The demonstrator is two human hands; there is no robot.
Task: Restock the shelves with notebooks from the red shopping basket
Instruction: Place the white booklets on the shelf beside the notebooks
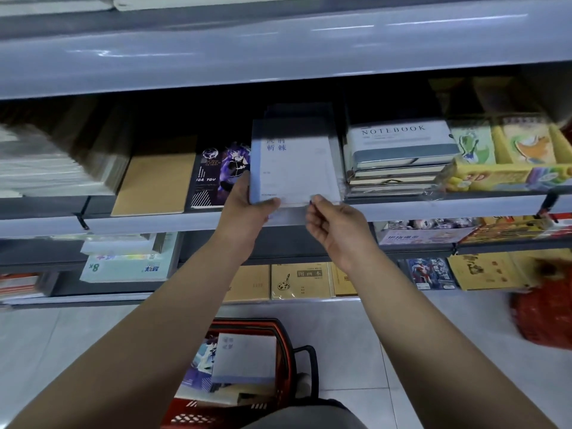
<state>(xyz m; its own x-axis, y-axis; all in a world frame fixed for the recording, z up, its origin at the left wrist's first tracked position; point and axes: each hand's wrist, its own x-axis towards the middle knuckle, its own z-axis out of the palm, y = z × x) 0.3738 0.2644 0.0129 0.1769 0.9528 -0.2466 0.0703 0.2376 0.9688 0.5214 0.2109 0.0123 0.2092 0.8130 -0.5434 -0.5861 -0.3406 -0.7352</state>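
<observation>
Your left fingers (272, 205) curl round the lower left corner of the pale blue-and-white, plastic-wrapped notebook (294, 168), thumb side along its left edge, while the left hand (247, 209) steadies it at the middle of the frame. Your right hand (332, 226) pinches something small at the notebook's lower right corner, probably a loose flap of wrap; motion blur makes it hard to tell.

The notebook sits on the grey metal middle shelf (433, 209), between the black "FOR YOU" notebook with a purple figure (216, 178) and the stack of grey-banded "NOTEBOOK" books (399, 156). It looks light, flat and fairly stiff, yet the film wrap is likely slippery, so hold it by the edges and corners, not the face.

More stock lies in the red plastic shopping basket (284, 345) on the floor at lower centre. Your arms and lap hide part of its contents. The notebook's far end vanishes in shadow under the upper shelf, and a blurred red thing at the right edge cannot be made out.
</observation>
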